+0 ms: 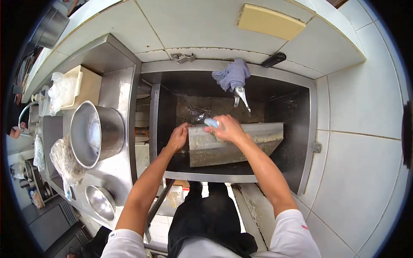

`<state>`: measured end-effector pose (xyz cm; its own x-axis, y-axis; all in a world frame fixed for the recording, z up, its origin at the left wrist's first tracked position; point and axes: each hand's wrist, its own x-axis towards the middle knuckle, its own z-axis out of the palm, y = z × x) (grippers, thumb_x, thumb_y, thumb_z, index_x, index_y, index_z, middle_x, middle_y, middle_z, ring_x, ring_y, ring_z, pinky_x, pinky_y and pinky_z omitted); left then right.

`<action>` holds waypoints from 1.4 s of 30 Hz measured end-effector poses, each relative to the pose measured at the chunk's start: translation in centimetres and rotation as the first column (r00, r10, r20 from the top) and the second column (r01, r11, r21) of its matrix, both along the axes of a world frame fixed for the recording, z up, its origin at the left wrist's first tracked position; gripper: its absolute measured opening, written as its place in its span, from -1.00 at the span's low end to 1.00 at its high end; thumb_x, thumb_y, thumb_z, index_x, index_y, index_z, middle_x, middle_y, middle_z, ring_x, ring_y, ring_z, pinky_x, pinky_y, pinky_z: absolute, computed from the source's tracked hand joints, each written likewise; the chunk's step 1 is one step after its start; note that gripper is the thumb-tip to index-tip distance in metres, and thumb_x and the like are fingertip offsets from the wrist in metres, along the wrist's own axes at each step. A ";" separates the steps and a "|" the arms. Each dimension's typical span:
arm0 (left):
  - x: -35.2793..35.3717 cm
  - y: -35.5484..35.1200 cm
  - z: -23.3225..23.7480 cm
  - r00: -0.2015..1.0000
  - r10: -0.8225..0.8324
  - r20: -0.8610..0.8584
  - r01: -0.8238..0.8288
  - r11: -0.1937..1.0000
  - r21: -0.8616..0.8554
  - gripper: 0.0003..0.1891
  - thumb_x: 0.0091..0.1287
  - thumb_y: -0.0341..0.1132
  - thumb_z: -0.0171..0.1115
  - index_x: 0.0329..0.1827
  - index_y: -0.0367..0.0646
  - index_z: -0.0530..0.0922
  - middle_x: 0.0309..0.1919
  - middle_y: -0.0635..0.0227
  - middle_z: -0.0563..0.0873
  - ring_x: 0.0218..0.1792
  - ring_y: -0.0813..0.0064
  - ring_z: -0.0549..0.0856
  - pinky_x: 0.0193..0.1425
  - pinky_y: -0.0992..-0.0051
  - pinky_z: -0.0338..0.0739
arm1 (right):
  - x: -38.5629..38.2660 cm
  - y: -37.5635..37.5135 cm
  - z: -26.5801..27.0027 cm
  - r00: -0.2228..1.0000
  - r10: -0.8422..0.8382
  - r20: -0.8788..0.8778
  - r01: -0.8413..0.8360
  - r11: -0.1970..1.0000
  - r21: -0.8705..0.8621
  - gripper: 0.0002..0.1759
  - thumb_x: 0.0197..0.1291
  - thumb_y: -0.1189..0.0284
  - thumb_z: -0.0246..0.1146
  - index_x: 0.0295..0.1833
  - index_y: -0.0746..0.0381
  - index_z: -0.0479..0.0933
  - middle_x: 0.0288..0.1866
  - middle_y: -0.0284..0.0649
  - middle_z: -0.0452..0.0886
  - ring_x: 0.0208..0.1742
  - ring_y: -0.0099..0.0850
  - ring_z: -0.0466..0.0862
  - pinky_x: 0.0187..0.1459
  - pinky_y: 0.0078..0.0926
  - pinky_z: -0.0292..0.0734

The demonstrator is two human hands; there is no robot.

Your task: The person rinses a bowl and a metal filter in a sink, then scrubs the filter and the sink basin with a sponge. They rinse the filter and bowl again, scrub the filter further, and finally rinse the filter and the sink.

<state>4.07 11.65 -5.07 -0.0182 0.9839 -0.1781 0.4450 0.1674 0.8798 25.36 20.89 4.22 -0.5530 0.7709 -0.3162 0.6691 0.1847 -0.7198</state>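
Observation:
A long, bent metal panel [232, 150], stained and partly perforated, stands tilted inside the deep steel sink [312, 133]. My left hand [178, 136] grips its upper left corner, with the fingers curled round the edge. In my right hand [229, 128] is a blue-and-white scrubbing pad [211, 123], pressed against the panel's top edge near the left end. Behind the panel, the faucet [241, 96] points down into the sink, a blue-grey cloth [233, 75] wrapped round its base. The panel hides part of the sink floor.
On the steel counter to the left are a large pot [112, 131], a metal bowl [101, 202], a plastic bag [66, 161] and a beige bin [88, 88]. A yellow block [271, 22] and a black-handled object [274, 59] are by the tiled wall behind the sink.

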 end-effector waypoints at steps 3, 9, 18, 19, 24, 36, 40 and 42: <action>-0.9 1.7 0.3 0.921 0.048 0.386 0.013 0.988 -0.154 -0.57 0.39 -0.03 -0.17 0.01 -0.22 0.44 -0.15 0.23 0.59 -0.08 0.50 0.52 0.07 0.47 0.33 | -1.6 3.3 -3.3 0.996 0.094 -0.007 -0.095 0.994 -0.060 -0.45 -0.12 -0.09 0.29 -0.33 0.23 0.57 -0.44 0.01 0.59 -0.28 -0.06 0.60 -0.24 -0.25 0.45; 0.6 5.5 4.5 0.950 -0.219 -0.224 0.190 0.971 -0.143 -0.63 0.34 -0.07 -0.05 -0.18 -0.23 0.52 -0.24 0.19 0.62 -0.09 0.30 0.54 0.13 0.36 0.29 | -2.3 4.7 -5.8 0.973 0.229 0.011 -0.224 0.959 -0.171 -0.44 -0.11 -0.07 0.30 -0.23 0.22 0.57 -0.31 -0.03 0.61 -0.23 -0.11 0.59 -0.20 -0.25 0.44; 3.4 10.4 2.9 0.651 -0.267 -0.711 0.285 0.954 -0.096 -0.72 0.27 -0.19 -0.03 -0.37 -0.16 0.60 -0.42 0.06 0.64 -0.28 0.11 0.61 -0.05 0.22 0.33 | 9.9 0.2 -7.7 0.688 -0.400 -0.605 0.677 0.655 0.337 -0.60 0.08 0.44 0.20 0.09 0.21 0.41 0.06 -0.02 0.42 0.05 -0.04 0.45 -0.02 -0.15 0.40; 3.4 10.9 3.1 0.637 -0.290 -0.714 0.274 0.951 -0.142 -0.69 0.28 -0.16 -0.06 -0.34 -0.15 0.61 -0.42 0.04 0.65 -0.28 0.10 0.63 -0.03 0.21 0.33 | 11.5 0.1 -8.8 0.567 -0.451 -0.690 0.758 0.613 0.222 -0.56 0.08 0.46 0.19 0.13 0.21 0.37 0.11 0.00 0.39 0.10 -0.03 0.42 0.01 -0.15 0.38; 3.1 11.6 2.4 0.666 -0.258 -0.700 0.270 0.958 -0.096 -0.67 0.29 -0.16 -0.05 -0.40 -0.22 0.58 -0.48 -0.04 0.61 -0.33 -0.05 0.58 -0.16 0.12 0.36 | 12.2 0.7 -8.6 0.583 -0.750 -0.312 0.691 0.256 0.677 -0.32 -0.01 0.63 0.07 0.32 0.16 0.18 0.32 0.10 0.12 0.35 0.03 0.10 0.26 -0.07 0.11; 1.8 13.0 1.8 0.663 -0.284 -0.693 0.384 0.923 -0.011 -0.57 0.31 -0.01 -0.11 -0.45 -0.13 0.60 -0.52 0.05 0.62 -0.34 0.05 0.60 -0.11 0.18 0.32 | 3.7 -0.9 -6.7 0.843 -0.508 -0.179 0.517 0.669 0.534 -0.60 -0.15 0.63 0.16 -0.07 0.29 0.49 -0.03 -0.08 0.49 0.03 -0.12 0.44 0.04 -0.22 0.34; 1.9 11.0 1.5 0.651 -0.392 -0.651 0.462 0.884 -0.071 -0.47 0.28 0.09 -0.11 -0.59 -0.16 0.57 -0.62 0.11 0.61 -0.43 0.11 0.60 -0.11 0.23 0.32 | 11.5 5.0 -4.3 0.852 -0.506 -0.134 0.375 0.411 0.831 -0.70 0.00 0.51 0.08 -0.09 0.17 0.52 -0.21 -0.09 0.56 -0.05 -0.09 0.51 0.00 -0.20 0.36; 2.4 9.2 1.7 0.661 -0.389 -0.642 0.459 0.886 -0.064 -0.47 0.28 0.09 -0.11 -0.59 -0.17 0.57 -0.63 0.10 0.61 -0.44 0.12 0.60 -0.12 0.24 0.32 | 12.8 7.3 -3.9 0.939 -0.009 0.343 -0.037 0.991 0.127 -0.65 0.09 0.19 0.13 -0.07 0.14 0.54 -0.11 -0.04 0.56 0.00 -0.06 0.49 0.02 -0.16 0.34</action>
<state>6.45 20.90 -3.39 0.3342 0.9237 -0.1871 0.8930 -0.2469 0.3764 38.18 28.16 0.30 -0.4398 0.8110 -0.3858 0.8672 0.2719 -0.4171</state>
